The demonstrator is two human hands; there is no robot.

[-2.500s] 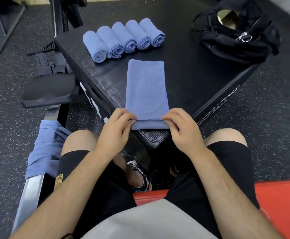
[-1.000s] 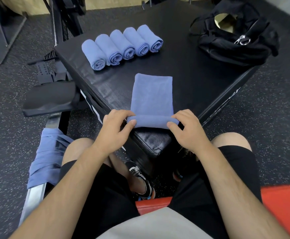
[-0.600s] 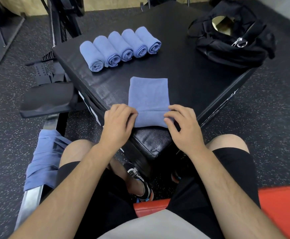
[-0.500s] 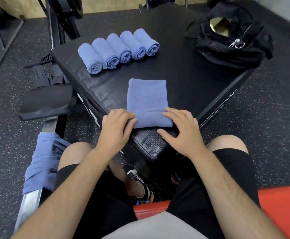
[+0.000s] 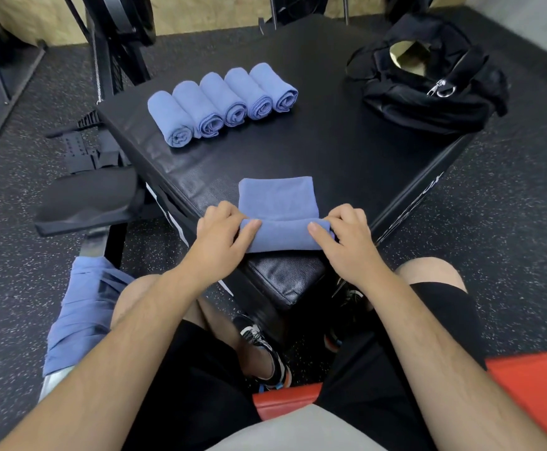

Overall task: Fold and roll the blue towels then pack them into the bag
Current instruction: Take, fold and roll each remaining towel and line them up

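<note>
Both towel (image 5: 282, 236) ends under curled fingers (image 5: 223, 213)

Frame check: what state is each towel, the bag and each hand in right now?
Front towel: partly rolled, far end flat on the box.
Five towels: fully rolled, side by side in a row.
Loose towels: unrolled, draped over the bar at left.
Bag: open, no towel visible inside.
Left hand: grips the roll's left end.
Right hand: grips the roll's right end.

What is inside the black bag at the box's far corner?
Through the black bag's open top only a tan surface shows. The rest of its inside is hidden by its own fabric.
</note>
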